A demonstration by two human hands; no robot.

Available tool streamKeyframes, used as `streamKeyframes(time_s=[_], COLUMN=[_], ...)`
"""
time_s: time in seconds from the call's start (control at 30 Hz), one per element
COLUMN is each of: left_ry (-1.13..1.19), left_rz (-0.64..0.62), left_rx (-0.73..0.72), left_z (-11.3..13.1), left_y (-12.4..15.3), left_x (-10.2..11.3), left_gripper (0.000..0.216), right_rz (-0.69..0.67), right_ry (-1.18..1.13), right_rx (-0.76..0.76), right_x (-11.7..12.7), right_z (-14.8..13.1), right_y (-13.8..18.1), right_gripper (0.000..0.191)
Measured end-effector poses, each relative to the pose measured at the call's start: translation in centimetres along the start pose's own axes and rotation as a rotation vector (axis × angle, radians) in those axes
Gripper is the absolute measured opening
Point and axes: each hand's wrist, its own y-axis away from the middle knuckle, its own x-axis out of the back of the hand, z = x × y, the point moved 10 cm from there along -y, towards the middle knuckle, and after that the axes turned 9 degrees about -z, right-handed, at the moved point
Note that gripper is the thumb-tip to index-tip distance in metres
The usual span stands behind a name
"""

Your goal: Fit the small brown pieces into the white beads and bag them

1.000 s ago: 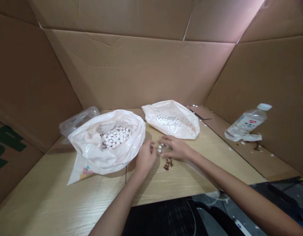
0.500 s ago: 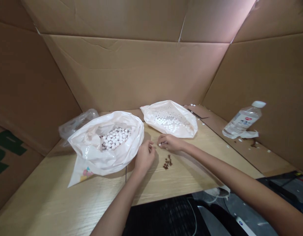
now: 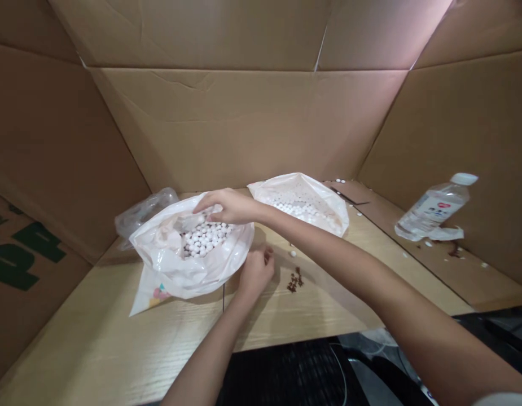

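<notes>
My right hand (image 3: 227, 206) is over the mouth of the left white plastic bag (image 3: 227, 276), thumb and fingers apart just above the small white balls (image 3: 204, 239) inside; I see nothing held in it. My left hand (image 3: 257, 272) rests on the table by the bag's right side, its fingers curled inward, and what they may hold is hidden. One loose white ball (image 3: 293, 254) lies to the right of it. Closer to me is a little cluster of small brown pieces (image 3: 294, 280).
A second white bag (image 3: 337, 217) with white balls stands behind, partly covered by my right forearm. Clear crumpled plastic (image 3: 146, 211) lies at left. A tilted bottle (image 3: 436, 208), a dark thin strip (image 3: 349, 196) and white scraps are at right. Cardboard walls (image 3: 244, 124) surround the table (image 3: 117, 349).
My right hand has moved left from the table to the left bag's mouth. A white ball now shows on the table where it was. My left hand stays beside the bag.
</notes>
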Motion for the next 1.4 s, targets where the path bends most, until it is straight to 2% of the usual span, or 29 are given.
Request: streamKeyframes(time_s=[0.07, 0.17, 0.33, 0.43, 0.5, 0.57, 0.63, 0.77, 0.87, 0.97, 1.07, 1.17, 1.27, 1.33, 1.4], left_ry=[-0.002, -0.004, 0.014, 0.019, 0.014, 0.009, 0.004, -0.002, 0.004, 0.013, 0.018, 0.018, 0.015, 0.009, 0.003], left_rz=[-0.004, -0.001, -0.009, -0.003, 0.011, 0.021, 0.023, 0.027, 0.032, 0.031, 0.024, 0.016, -0.001, -0.007, -0.005], left_rx=[-0.003, -0.004, -0.016, -0.015, -0.007, -0.001, 0.0, 0.007, 0.017, 0.019, 0.021, 0.024, 0.022, 0.022, 0.021], left_z=[0.2, 0.4, 0.6, 0.7, 0.6, 0.6, 0.7, 0.7, 0.6, 0.3, 0.1, -0.1, -0.1, -0.2, -0.1], left_y=[0.0, 0.1, 0.1, 0.2, 0.3, 0.4, 0.4, 0.5, 0.5, 0.4, 0.3, 0.2, 0.2, 0.2, 0.2], left_x=[0.1, 0.2, 0.0, 0.1, 0.2, 0.4, 0.5, 0.6, 0.6, 0.5, 0.3, 0.2, 0.1, 0.0, 0.1], left_gripper=[0.019, 0.019, 0.017, 0.017, 0.017, 0.016, 0.015, 0.014, 0.015, 0.016, 0.017, 0.017, 0.017, 0.018, 0.017], right_rz=[-0.1, -0.084, 0.041, 0.128, 0.121, 0.009, -0.019, -0.034, -0.024, 0.012, 0.077, 0.193, 0.171, 0.107, 0.103], right_ry=[-0.028, -0.048, -0.046, 0.021, 0.089, 0.131, 0.137, 0.111, 0.072, 0.056, 0.048, 0.042, 0.064, 0.058, 0.055], right_rx=[0.034, 0.002, -0.12, -0.301, -0.458, -0.586, -0.622, -0.665, -0.697, -0.705, -0.65, -0.436, -0.318, -0.253, -0.224], right_x=[-1.6, -1.2, 2.0, 2.5, 1.3, -1.4, -3.5, -6.0, -5.9, -3.9, -0.8, 2.1, 2.1, 1.1, 0.9], right_z=[-0.1, 0.2, 1.2, 3.7, 6.2, 8.6, 10.2, 12.0, 12.3, 11.2, 8.4, 4.0, 1.4, 0.8, 1.0], right_y=[-1.8, -1.3, 5.4, 11.1, 14.8, 17.8, 19.8, 21.3, 20.6, 18.4, 14.5, 9.0, 3.6, 0.8, -0.8], right_gripper=[0.042, 0.043, 0.026, 0.02, 0.021, 0.029, 0.032, 0.005, 0.008, 0.01, 0.006, 0.009, 0.01, 0.012, 0.013])
